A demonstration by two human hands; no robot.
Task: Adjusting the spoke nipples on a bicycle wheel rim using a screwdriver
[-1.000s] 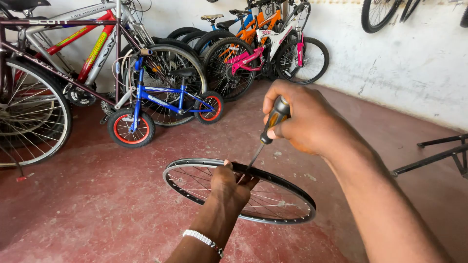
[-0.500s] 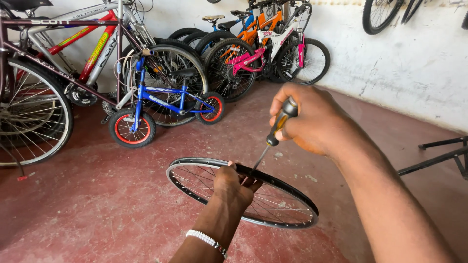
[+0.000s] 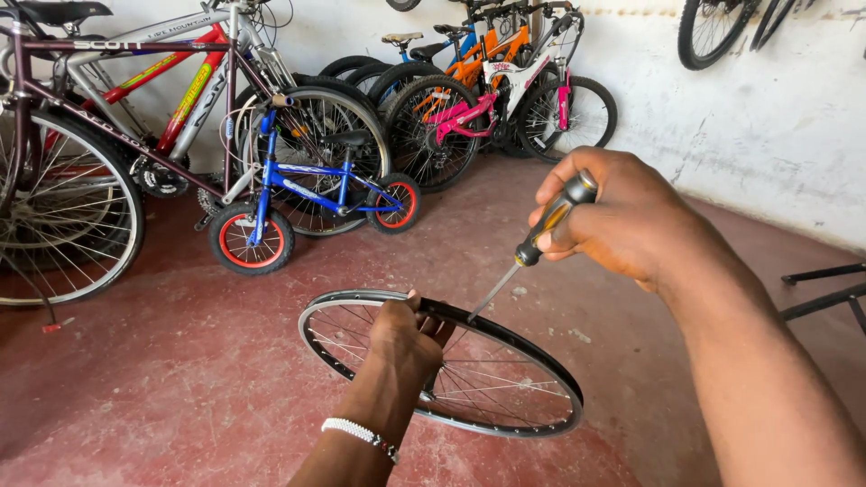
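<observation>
Wheel rim (image 3: 505,417), bare of tyre, hangs tilted low in the middle of the view above the red floor (image 3: 162,397), held at its upper edge by the left hand (image 3: 408,335); that hand is closed over the rim with the knuckles up, forearm reaching straight out from below, a white beaded bracelet (image 3: 359,435) round the wrist; the right hand (image 3: 613,216) comes in from the right with the wrist bent down, fingers wrapped tight about the handle of a screwdriver (image 3: 532,245); the handle is black and amber, the thin steel shaft slants down and left, and its tip meets the rim just beside the left hand's fingers; the rim is a dark metal hoop with thin bright spokes running to a hub that the left wrist mostly hides; the floor is rough painted concrete, scuffed and patchy; to the left and behind the rim there is bare floor, then a small blue bicycle (image 3: 307,194) with red-rimmed wheels, well apart from the rim; larger bicycles (image 3: 135,108) stand at the far left, more of them (image 3: 487,90) lean along the white wall (image 3: 767,153); a dark metal frame (image 3: 825,289) lies at the right edge.
</observation>
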